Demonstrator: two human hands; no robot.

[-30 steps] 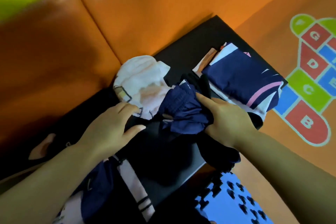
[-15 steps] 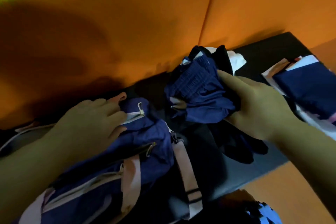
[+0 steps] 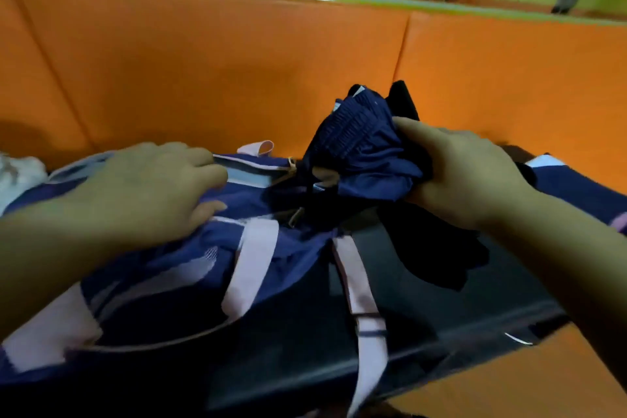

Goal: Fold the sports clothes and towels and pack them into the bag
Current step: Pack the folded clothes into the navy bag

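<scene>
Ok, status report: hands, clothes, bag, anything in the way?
Left hand rests on the bag by its zip edge. Right hand grips bundled navy shorts, not yet packed. Black garment trails beneath them.

left hand (image 3: 146, 190) rests on top of navy bag (image 3: 163, 268), fingertips at its zip edge | right hand (image 3: 464, 176) grips bunched navy shorts (image 3: 359, 149) above bag's right end, black garment (image 3: 437, 248) hanging below | pink straps (image 3: 251, 268) across bag | black table (image 3: 407, 322) underneath | orange padded wall (image 3: 237, 71) far | white cloth (image 3: 17, 173) far left | folded navy garment (image 3: 576, 187) right
</scene>
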